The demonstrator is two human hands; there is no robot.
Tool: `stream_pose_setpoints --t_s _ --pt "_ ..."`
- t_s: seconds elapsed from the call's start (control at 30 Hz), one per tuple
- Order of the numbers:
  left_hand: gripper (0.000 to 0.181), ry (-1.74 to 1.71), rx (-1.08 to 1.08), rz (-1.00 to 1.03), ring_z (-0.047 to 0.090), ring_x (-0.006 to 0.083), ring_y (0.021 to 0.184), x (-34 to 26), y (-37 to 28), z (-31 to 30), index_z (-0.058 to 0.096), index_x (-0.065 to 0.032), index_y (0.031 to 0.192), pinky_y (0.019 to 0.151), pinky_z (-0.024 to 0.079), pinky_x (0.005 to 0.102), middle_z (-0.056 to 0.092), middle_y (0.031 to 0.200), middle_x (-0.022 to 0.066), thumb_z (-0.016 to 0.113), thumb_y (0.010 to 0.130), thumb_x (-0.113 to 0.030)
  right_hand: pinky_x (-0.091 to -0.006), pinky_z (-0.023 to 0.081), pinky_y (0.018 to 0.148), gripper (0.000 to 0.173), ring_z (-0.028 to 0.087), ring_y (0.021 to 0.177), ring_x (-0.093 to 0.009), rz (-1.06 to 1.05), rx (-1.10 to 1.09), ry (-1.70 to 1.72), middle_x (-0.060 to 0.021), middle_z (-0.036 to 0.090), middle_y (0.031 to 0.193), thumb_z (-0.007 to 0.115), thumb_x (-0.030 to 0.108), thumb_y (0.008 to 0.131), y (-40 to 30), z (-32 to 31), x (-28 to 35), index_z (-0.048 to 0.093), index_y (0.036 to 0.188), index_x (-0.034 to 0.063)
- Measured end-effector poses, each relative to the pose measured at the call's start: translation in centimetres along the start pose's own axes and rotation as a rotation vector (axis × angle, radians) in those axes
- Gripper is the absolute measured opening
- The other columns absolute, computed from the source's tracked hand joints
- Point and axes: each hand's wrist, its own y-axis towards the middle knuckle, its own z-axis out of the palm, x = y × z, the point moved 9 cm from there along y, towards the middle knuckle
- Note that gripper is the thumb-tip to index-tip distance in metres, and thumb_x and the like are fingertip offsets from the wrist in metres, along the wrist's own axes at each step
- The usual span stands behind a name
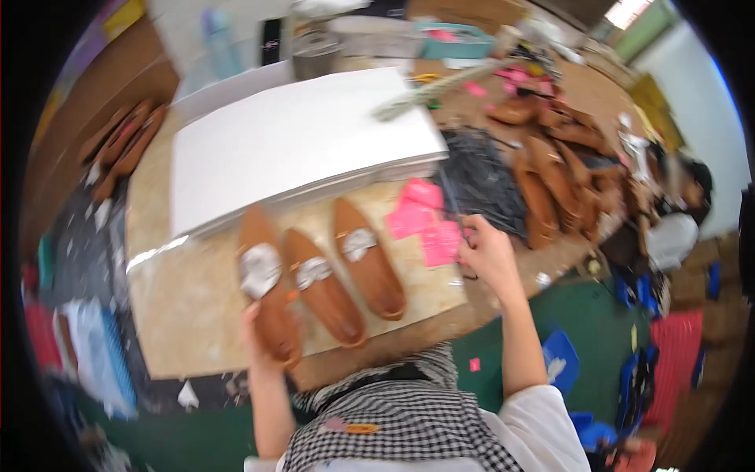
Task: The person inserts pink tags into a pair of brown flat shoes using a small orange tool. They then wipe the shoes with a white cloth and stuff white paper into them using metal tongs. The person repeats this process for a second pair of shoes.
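Observation:
My left hand grips a brown slip-on shoe, which has crumpled white stuffing in its opening. Beside it on the pale board lie a second brown shoe and a third brown shoe, both with white stuffing and toes pointing away from me. Between the fingers of my right hand is a thin dark tool with loop-like handles, apparently scissors; blur hides its exact form. Bright pink pieces of sheet material lie just left of that hand.
A stack of white sheets covers the table's far part, with a pale rod across its corner. Black plastic and a pile of brown shoes lie right. More brown shoes stand left. A person sits at far right.

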Motion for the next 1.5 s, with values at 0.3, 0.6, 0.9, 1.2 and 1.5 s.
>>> stream_pose_setpoints --t_s 0.3,0.6,0.9,1.2,1.5 --pt "0.065 0.319 -0.144 0.464 0.062 0.0266 0.116 -3.2 0.8 3.1 0.051 -0.0003 0.135 0.101 0.049 0.0395 0.062 0.129 0.0164 0.027 0.104 -0.052 -0.0299 0.038 0.049 0.038 0.047 0.048 -0.015 -0.378 0.548 0.511 -0.0084 0.053 0.057 0.063 0.010 0.094 -7.9 8.9 20.7 0.062 0.131 0.0037" --pt "0.062 0.394 -0.059 0.511 0.057 0.0210 0.119 -3.9 -0.7 3.1 0.045 -0.0004 0.139 0.101 0.046 0.0371 0.057 0.132 0.0128 0.034 0.104 -0.051 -0.0355 0.042 0.049 0.028 0.057 0.049 -0.027 -0.416 0.557 0.459 -0.0156 0.057 0.061 0.064 0.015 0.094 -7.2 10.2 22.1 0.066 0.119 0.0015" --pt "0.087 0.476 -0.305 0.532 0.048 0.0251 0.134 -0.5 -1.4 -0.5 0.041 -0.0036 0.148 0.112 0.038 0.0387 0.050 0.145 0.0133 0.018 0.099 -0.072 -0.0376 0.046 0.048 0.028 0.061 0.049 -0.026 -0.739 -0.015 0.402 -0.0104 0.060 0.059 0.064 0.015 0.092 -7.9 10.4 24.9 0.066 0.115 -0.0007" --pt "0.071 0.615 -0.353 0.344 0.062 0.0209 0.109 -0.2 -0.6 -4.6 0.046 -0.0052 0.143 0.093 0.050 0.0356 0.064 0.122 0.0089 0.042 0.100 -0.062 -0.0409 0.054 0.061 0.033 0.069 0.072 -0.030 -0.751 0.378 0.646 -0.0160 0.070 0.084 0.063 0.023 0.094 -6.9 13.5 19.3 0.064 0.122 0.0054" --pt "0.047 1.650 -0.248 0.061 0.066 0.0235 0.091 -0.5 0.9 5.6 0.054 0.0026 0.138 0.082 0.052 0.0370 0.069 0.103 0.0176 0.060 0.094 -0.012 -0.0442 0.054 0.074 0.014 0.066 0.090 -0.034 -0.054 -0.340 -0.711 -0.0129 0.067 0.093 0.070 0.022 0.086 7.6 -0.8 -12.0 0.066 0.091 0.0091"
